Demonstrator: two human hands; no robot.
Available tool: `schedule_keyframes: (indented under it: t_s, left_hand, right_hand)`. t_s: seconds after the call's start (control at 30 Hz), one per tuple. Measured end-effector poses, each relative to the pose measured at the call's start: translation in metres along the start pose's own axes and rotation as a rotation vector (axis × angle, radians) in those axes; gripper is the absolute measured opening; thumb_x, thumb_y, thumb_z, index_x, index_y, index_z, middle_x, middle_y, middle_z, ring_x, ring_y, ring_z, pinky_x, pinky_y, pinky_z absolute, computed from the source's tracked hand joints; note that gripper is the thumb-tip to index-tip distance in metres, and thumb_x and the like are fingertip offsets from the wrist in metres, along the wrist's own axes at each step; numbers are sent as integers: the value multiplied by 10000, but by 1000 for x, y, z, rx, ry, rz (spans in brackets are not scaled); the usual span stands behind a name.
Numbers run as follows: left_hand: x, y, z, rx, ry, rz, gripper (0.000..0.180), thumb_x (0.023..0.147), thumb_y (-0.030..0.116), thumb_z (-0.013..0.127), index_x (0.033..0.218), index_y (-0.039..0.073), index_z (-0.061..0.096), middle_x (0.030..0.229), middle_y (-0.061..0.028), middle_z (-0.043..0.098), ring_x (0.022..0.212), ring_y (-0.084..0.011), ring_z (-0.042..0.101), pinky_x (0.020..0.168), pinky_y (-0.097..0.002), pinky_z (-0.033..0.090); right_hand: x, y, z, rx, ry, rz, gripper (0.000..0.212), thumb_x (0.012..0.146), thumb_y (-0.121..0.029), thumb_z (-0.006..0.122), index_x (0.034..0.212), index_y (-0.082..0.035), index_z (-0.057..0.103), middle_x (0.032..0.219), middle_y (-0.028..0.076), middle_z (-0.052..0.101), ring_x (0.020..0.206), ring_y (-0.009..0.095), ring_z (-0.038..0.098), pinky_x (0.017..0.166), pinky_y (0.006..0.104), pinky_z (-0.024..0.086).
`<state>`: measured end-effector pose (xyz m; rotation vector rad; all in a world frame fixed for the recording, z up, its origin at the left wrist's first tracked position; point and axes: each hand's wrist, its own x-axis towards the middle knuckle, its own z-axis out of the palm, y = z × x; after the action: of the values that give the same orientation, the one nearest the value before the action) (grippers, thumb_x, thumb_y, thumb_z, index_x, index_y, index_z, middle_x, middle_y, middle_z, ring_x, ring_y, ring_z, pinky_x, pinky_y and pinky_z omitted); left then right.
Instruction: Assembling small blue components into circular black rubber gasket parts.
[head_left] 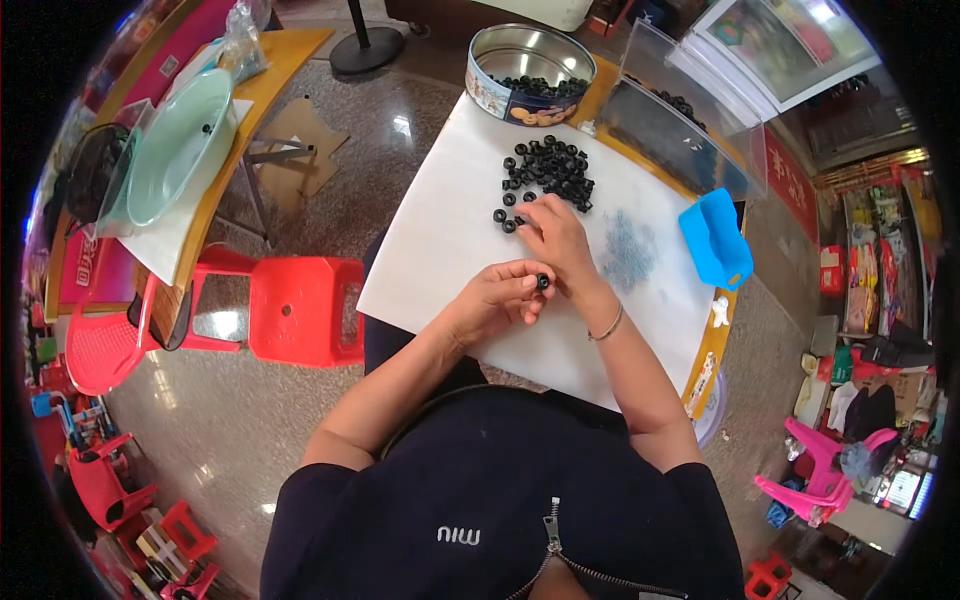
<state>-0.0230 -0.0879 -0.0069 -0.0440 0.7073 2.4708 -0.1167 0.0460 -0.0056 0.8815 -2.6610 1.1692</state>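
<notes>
Between the thumb and fingers of my left hand (503, 297) is a small black ring-shaped part (543, 282), its hole facing up. My right hand (556, 240) is just beyond it, with its fingers bent down at the near edge of a pile of black parts (562, 172). Whatever those fingertips pinch is hidden. A few loose black rings (499, 215) lie beside them. Everything rests on a white sheet (430, 250) covering the table.
Behind the pile stands a round tin (540, 108) with more black parts inside. A clear plastic bin (660, 145) is at the back right, and a blue container (714, 240) sits by the right edge. Bluish specks (628, 252) mark the sheet. Left are a red stool (300, 312) and green basin (180, 150).
</notes>
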Motion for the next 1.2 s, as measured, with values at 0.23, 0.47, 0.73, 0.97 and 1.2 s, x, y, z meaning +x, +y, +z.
schedule_keyframes:
  t_s: [0.23,0.47,0.73,0.97,1.2]
  left_hand:
    - [5,-1,-4,-54,59,64,252,896,196,600,1089,37,571,902,-45,608,684,-90,539,597,-216,467]
    - [6,-3,-7,-58,69,103,297,892,200,608,1122,22,552,922,-48,596,681,-83,538,586,-198,469]
    - [7,-2,-4,-23,83,72,236,904,122,580,1103,-6,565,891,-71,622,653,-98,572,611,-220,506]
    - [7,-2,-3,37,93,64,223,900,114,583,1081,-16,571,877,-74,629,637,-93,574,609,-209,508]
    - [6,-4,-2,69,120,63,221,900,122,587,1075,-12,573,865,-66,633,629,-88,576,619,-210,500]
  right_hand:
    - [-7,-8,-7,249,70,146,172,811,-51,603,974,-31,655,880,79,612,754,176,592,686,279,477]
    - [-43,-32,-46,571,17,372,190,846,-20,591,1023,2,655,881,26,634,802,92,585,729,224,473]
    - [-61,-58,-57,504,66,358,106,831,-4,597,926,5,644,876,49,651,798,109,612,713,246,487]
    - [-63,-58,-57,392,78,174,125,819,15,610,933,-26,640,856,71,643,771,137,621,658,240,476]
    - [-65,-58,-54,346,95,130,147,810,33,616,939,-35,644,860,62,633,723,126,596,608,252,459]
